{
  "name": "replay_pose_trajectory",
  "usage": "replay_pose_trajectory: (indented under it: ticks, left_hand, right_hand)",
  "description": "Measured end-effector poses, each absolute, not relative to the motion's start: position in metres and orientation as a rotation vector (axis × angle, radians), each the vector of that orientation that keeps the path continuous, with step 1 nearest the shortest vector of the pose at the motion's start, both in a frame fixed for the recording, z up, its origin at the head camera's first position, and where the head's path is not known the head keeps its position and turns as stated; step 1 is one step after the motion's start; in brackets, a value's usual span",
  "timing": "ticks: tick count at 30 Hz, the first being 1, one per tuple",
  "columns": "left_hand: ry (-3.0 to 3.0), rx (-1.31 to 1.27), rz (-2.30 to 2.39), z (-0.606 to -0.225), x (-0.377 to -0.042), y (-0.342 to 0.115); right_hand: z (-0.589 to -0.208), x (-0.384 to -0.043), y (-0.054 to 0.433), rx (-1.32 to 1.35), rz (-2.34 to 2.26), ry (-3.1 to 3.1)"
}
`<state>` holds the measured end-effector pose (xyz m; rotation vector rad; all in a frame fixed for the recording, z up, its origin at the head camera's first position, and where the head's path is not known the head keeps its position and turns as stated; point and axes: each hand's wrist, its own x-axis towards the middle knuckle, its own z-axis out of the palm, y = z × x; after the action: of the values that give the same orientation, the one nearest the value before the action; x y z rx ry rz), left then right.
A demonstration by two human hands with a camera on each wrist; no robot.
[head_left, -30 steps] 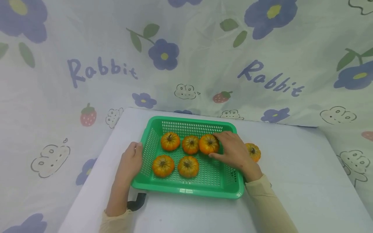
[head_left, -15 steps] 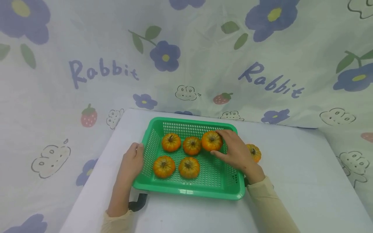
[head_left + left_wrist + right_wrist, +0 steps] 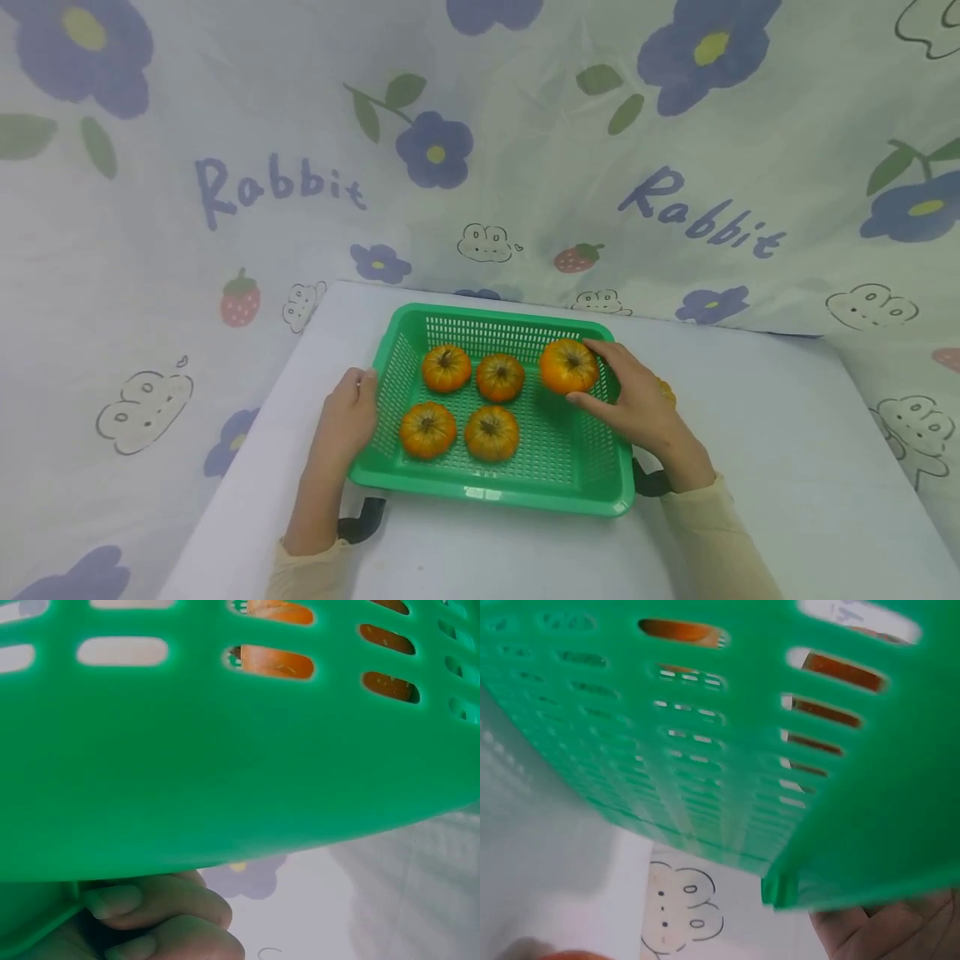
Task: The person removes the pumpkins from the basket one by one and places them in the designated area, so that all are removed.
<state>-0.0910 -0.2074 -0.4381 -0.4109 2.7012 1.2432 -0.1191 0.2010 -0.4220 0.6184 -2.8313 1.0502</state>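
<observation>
My right hand (image 3: 637,404) holds a small orange pumpkin (image 3: 568,367) by its right side, fingers behind and thumb in front, over the right part of a green plastic basket (image 3: 480,493). My left hand (image 3: 351,417) grips the basket's left rim; in the left wrist view its fingers (image 3: 172,911) curl under the edge. Several more pumpkins sit in the basket, among them one at the back left (image 3: 446,368) and one at the front (image 3: 492,433). In the right wrist view, the basket's perforated wall (image 3: 705,772) hides most of the right hand (image 3: 892,930).
Another pumpkin (image 3: 666,392) lies on the white table (image 3: 780,467) right of the basket, mostly hidden behind my right hand. A printed cloth (image 3: 525,150) with flowers and rabbits hangs behind the table. Black curved pieces (image 3: 362,521) show by both forearms.
My right hand has lifted the pumpkin from its place beside the back middle one and moved it rightward. The left hand has stayed on the basket's rim.
</observation>
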Motion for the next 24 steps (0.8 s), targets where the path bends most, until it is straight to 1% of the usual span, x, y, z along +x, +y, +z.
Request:
replay_pose_trajectory:
  ticks: [24]
  left_hand:
    - [2.706,-0.403,1.24,-0.434,-0.09,-0.206]
  right_hand:
    - [-0.414,-0.089,0.23,0.614,1.091,-2.782]
